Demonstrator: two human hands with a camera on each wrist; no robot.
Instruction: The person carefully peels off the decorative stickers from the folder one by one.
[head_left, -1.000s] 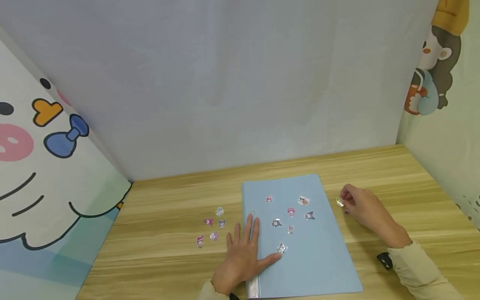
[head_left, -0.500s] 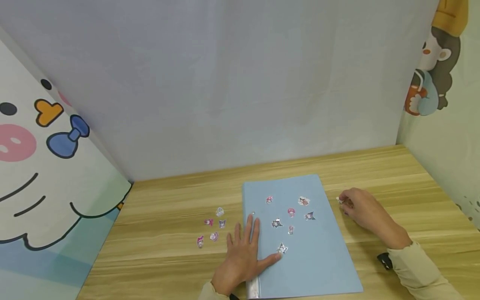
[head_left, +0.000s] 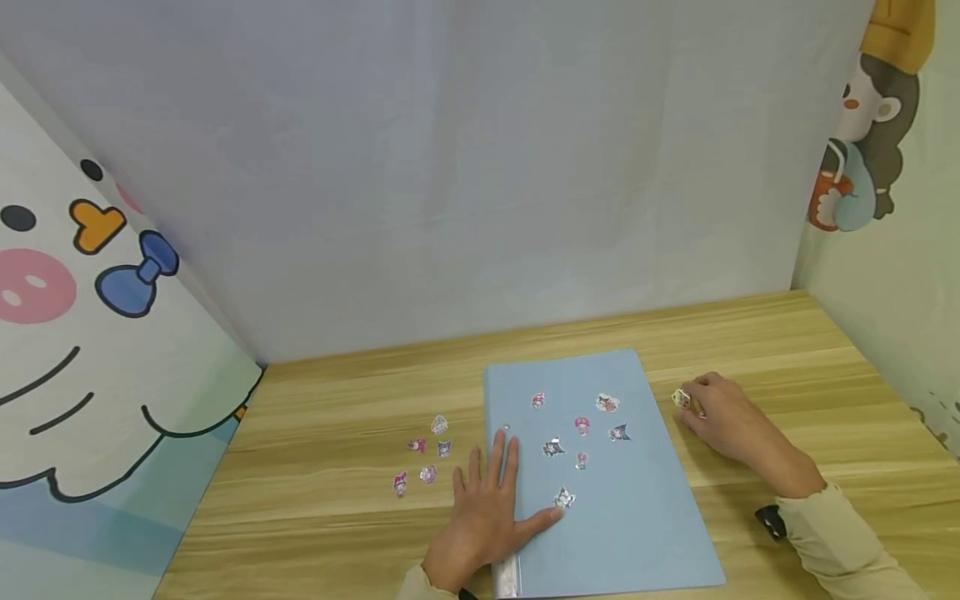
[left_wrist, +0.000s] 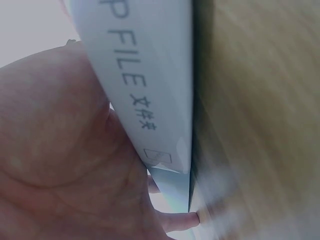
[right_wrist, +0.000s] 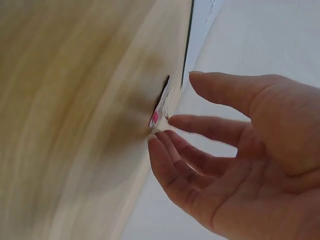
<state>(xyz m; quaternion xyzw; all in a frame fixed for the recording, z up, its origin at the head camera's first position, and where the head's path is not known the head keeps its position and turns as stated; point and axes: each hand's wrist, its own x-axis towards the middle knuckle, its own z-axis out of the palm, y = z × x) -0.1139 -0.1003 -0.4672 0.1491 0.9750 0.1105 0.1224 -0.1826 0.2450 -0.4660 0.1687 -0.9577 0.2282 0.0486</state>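
A light blue file folder lies on the table, with several small cartoon stickers on its cover. My left hand rests flat along its spine, fingers spread, the thumb beside a star-shaped sticker. In the left wrist view, the spine carries the printed word FILE. Right of the folder, my right hand is at a small white-edged sticker. The right wrist view shows a fingertip touching this sticker, which has a pink spot, while the thumb stands apart from it.
Several loose stickers lie on the wooden table left of the folder. A pale cloth wall rises behind the table. Printed cartoon panels stand at the left and right.
My right hand has shifted slightly at the sticker, which shows more fully now. A purple sticker seen beneath that hand earlier is now hidden. My left hand has stayed in place.
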